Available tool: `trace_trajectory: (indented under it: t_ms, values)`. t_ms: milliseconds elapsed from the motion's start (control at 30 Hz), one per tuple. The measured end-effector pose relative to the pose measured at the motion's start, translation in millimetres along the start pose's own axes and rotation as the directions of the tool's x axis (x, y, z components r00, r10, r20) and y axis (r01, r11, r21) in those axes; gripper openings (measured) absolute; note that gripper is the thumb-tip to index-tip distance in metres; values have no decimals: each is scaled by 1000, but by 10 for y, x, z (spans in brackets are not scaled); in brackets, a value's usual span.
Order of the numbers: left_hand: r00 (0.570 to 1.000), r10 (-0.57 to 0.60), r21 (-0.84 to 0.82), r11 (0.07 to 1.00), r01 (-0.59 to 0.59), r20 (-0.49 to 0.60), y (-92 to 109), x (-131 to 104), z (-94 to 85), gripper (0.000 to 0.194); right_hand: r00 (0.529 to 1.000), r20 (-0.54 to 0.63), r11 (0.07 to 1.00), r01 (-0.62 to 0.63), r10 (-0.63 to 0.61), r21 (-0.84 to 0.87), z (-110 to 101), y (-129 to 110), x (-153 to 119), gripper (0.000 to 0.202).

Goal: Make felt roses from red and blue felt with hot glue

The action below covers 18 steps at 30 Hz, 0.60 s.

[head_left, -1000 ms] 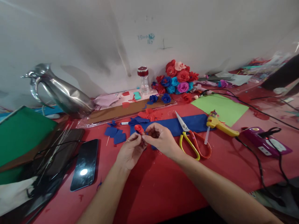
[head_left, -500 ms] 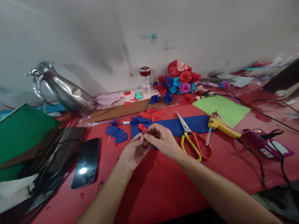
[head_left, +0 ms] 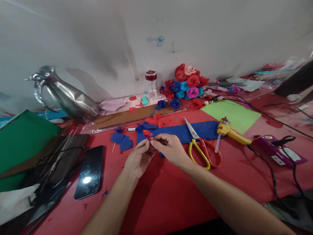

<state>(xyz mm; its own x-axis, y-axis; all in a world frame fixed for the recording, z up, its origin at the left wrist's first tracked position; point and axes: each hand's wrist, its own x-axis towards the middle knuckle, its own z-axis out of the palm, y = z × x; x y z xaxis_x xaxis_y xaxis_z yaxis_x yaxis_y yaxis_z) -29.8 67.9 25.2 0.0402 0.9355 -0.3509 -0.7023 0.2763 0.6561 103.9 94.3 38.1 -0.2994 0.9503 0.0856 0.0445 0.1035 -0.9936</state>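
A small red paper flower (head_left: 147, 133) stands up between my fingertips over the middle of the table. My left hand (head_left: 140, 157) pinches its base from the left. From the right, my right hand (head_left: 170, 147) closes thumb and fingers on the same base, and the exact grip is partly hidden. Behind them lies a strip of blue paper (head_left: 179, 131), with scissors (head_left: 198, 143) with yellow and red handles across its right part. Blue paper pieces (head_left: 122, 141) rest left of my hands, and red paper scraps (head_left: 158, 120) lie just beyond.
A yellow glue gun (head_left: 232, 133) lies right of the scissors, its cable trailing near a purple power strip (head_left: 278, 151). A phone (head_left: 90, 171) is on the left. Along the wall stand a metal jug (head_left: 68, 93), a glass bottle (head_left: 153, 85) and a bunch of paper flowers (head_left: 188, 81).
The red flower has tipped slightly to the left and turned between my fingers. Both hands stay at nearly the same place, still pinching its base.
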Motion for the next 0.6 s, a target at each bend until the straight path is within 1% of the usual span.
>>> trace_trajectory:
  t_ms: [167,333,500,600]
  values:
    - [1000,9,9,1000,-9,16,6,2,9,21,999,33,1000,-8,7,29,-10,9,9,14]
    - [1000,5,4,1000,-5,-16,1,12,-1,23,999,-33,999,18,-19,-35,4,-5,2,9]
    - [1000,19,28,999,-19,-24,7,12,-6,24,999,-54,999,-6,3,-43,31,-28,-18,9]
    - [999,25,20,999,-25,-28,7,12,-13,26,998,-64,998,20,-24,-53,49,-35,-36,7]
